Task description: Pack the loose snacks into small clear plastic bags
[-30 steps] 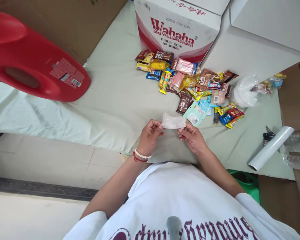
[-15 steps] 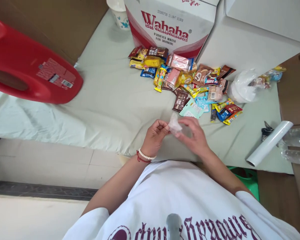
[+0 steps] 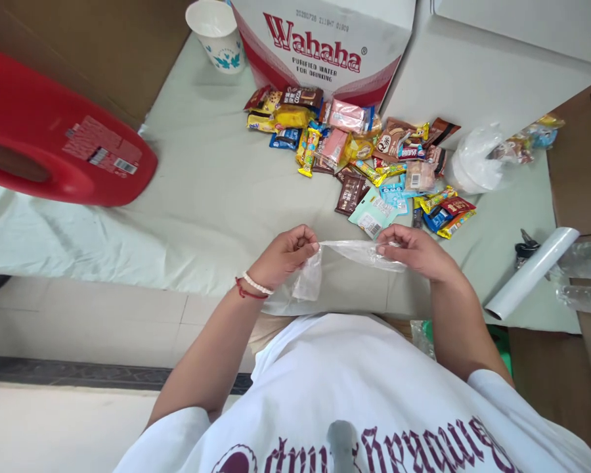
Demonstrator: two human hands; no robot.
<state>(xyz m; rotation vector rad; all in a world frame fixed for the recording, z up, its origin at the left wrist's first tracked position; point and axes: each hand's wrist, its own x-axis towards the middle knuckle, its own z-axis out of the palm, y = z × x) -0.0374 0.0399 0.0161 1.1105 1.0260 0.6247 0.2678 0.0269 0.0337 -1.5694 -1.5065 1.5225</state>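
Note:
A thin clear plastic bag is stretched sideways between my two hands, over the front of the table. My left hand is closed, pinching one end between thumb and fingers, and a loose part hangs below it. With thumb and fingertips my right hand pinches the other end. Just beyond the bag lies a pale green snack packet. Behind it a pile of wrapped snacks spreads out, with a dark brown packet and a pink-wrapped one among them.
A red jug lies at the left. At the back stand a paper cup, a Wahaha carton and a white box. Rolled white plastic bags sit right of the snacks. A white roll and clear bottles are far right.
The bag, crumpled between my close-set hands before, is now drawn out lengthwise. My left hand has moved left and my right hand right, both gripping it. The view has shifted slightly.

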